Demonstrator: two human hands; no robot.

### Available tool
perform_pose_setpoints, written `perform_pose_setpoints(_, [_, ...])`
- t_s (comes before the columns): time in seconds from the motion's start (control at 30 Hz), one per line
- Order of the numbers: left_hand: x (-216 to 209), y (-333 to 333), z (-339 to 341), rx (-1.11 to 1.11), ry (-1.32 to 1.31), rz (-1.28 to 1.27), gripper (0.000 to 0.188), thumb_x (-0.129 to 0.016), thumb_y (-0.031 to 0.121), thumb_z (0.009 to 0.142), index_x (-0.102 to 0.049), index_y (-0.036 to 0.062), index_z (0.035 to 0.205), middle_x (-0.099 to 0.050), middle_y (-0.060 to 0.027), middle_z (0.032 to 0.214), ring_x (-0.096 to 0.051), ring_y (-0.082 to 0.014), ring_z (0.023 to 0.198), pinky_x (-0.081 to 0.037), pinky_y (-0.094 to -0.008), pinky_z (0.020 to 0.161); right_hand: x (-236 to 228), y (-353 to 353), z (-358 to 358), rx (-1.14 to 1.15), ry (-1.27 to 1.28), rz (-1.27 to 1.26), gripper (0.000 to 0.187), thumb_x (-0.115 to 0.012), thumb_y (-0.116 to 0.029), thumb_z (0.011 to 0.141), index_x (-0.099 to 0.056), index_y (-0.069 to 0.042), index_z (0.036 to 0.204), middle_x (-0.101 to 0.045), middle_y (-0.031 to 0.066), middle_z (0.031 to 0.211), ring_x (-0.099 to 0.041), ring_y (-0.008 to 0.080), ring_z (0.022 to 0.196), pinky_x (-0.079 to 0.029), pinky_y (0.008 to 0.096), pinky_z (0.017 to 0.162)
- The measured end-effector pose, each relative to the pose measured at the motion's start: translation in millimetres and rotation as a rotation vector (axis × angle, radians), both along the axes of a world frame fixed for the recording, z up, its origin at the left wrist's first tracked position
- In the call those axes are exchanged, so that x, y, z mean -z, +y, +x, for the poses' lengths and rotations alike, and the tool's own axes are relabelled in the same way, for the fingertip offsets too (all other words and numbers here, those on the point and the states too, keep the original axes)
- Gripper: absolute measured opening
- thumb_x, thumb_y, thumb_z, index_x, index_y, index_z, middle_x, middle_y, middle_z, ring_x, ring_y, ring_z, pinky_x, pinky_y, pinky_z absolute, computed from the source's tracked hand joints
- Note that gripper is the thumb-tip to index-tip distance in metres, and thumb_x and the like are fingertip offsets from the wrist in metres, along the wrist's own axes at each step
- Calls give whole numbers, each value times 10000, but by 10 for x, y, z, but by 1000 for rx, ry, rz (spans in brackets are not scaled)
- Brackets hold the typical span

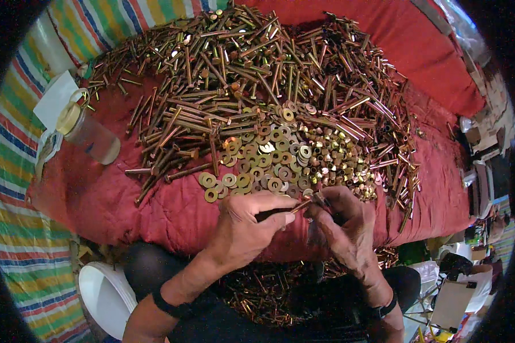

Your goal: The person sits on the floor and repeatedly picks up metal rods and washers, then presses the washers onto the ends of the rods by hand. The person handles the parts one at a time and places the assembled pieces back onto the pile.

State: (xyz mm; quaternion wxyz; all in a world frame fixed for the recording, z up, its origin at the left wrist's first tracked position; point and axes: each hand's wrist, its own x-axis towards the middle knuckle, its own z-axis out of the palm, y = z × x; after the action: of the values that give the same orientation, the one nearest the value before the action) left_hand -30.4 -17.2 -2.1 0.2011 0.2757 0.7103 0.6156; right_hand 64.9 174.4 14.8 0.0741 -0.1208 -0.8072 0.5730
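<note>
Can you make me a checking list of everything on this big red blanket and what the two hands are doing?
Surface: red quilted blanket over a striped cloth.
Job's things: big heap of brass-coloured bolts; washers; small nuts; one bolt held between both hands.
Clutter: clear jar with yellow lid, white paper, more bolts in the lap, white bucket.
Grippers: left hand and right hand both pinch the bolt.
Cables: nothing seen.
Surroundings: cluttered floor at right, too blurred to tell.

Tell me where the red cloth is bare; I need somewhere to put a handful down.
Bare red cloth lies between the bottle, the washers and the left hand. Bolts crowd the middle and far side.
</note>
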Motion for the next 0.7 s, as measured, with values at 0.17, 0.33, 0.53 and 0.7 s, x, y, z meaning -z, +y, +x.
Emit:
perform_pose_setpoints(0.17, [69,79,89,-87,498,26,170,-753,2,843,-737,4,1012,-717,-171,890,-728,-331,825,-578,-375,722,67,-17,73,-120,180,412,255,-704,35,903,-641,30,1150,-727,104,927,-706,145,820,-557,294,715])
perform_pose_setpoints(0.33, [74,97,111,-93,413,60,165,-772,7,839,-740,11,1001,-733,-153,900,-734,-292,826,-579,-359,746,-36,-84,85,-137,275,458,241,-707,49,909,-645,13,1139,-702,112,873,-693,163,746,-551,311,654])
perform_pose_setpoints(0.53, [1,124,156,-57,37,122,155,-816,67,857,-770,3,990,-777,-68,978,-716,-132,885,-554,-274,813,-166,-6,-181,312,322,-185,256,-509,-265,1097,-596,-25,1082,-717,87,894,-638,128,672,-507,262,591])
perform_pose_setpoints(0.7, [-23,169,223,11,-232,146,134,-808,65,867,-756,7,975,-748,-59,872,-692,-130,737,-545,-275,680,-35,-191,-236,328,324,-663,432,-412,-425,1127,-591,-32,1104,-730,103,1024,-666,147,838,-549,282,731])
